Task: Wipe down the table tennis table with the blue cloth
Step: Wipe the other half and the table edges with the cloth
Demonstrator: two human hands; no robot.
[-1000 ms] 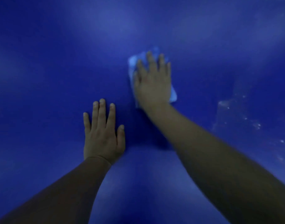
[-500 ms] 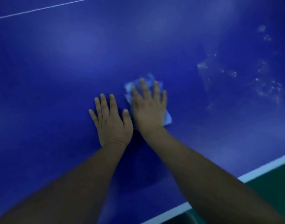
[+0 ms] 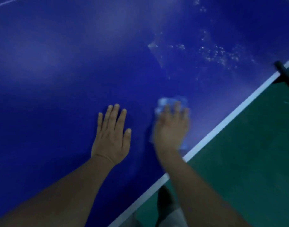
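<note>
- On the table tennis table [image 3: 75, 63], close to its white edge line [image 3: 222, 122], we are finding both of the person's hands laid palm down.
- The left hand [image 3: 111, 136] is lying flat on the bare blue surface, with fingers straight and slightly spread and the thumb out to the side. It is holding nothing.
- The right hand [image 3: 170, 130] is pressing on the blue cloth [image 3: 172, 100], with fingers extended over it rather than curled round it. The hand is appearing blurred, so we are not reporting finer detail of its fingers.
- The blue cloth is lying on the table top under the right palm. Its pale edges are showing beyond the fingertips and beside the wrist, near the white edge line.
- The two hands are lying apart, with bare table showing between them.
- Beyond the right hand we are noting white specks [image 3: 219, 53] and a pale smear [image 3: 154, 45] on the surface.
- Past the table edge we are seeing green floor [image 3: 247, 153], a dark post [image 3: 283, 74] at the far right and a dark shoe [image 3: 165, 199] beside the right forearm.
</note>
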